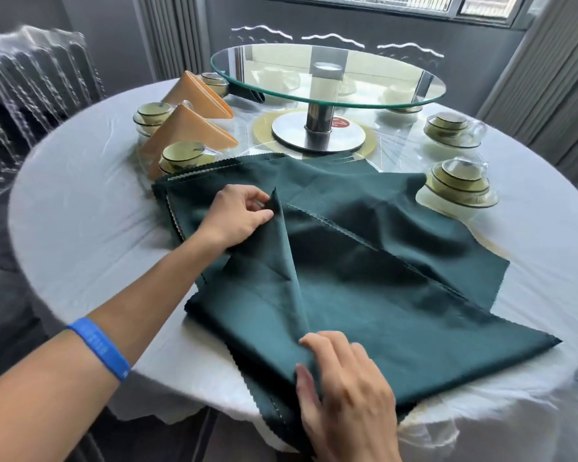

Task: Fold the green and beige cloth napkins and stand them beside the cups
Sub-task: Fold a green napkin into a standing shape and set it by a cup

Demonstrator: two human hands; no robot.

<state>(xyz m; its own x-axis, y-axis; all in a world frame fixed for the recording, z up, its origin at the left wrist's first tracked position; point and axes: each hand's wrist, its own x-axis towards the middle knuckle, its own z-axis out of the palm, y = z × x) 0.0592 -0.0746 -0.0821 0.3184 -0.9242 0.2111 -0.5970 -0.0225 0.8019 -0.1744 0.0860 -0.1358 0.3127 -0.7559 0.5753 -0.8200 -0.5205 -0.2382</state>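
No wording can be read: the dark print on the cup (185, 154) just beyond the left hand (237, 218), the blue wristband (101, 348) lettering and the red sticker (339, 122) on the turntable base are all blurred

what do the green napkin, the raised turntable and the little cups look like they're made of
Green napkin: woven cloth with a slight satin sheen; it drapes and creases, and its edges are zigzag-cut. Raised turntable: clear glass disc, see-through with a greenish rim, on a shiny post and base that look like polished metal. Cups: probably glazed ceramic, pale green and glossy with a dark rim line.
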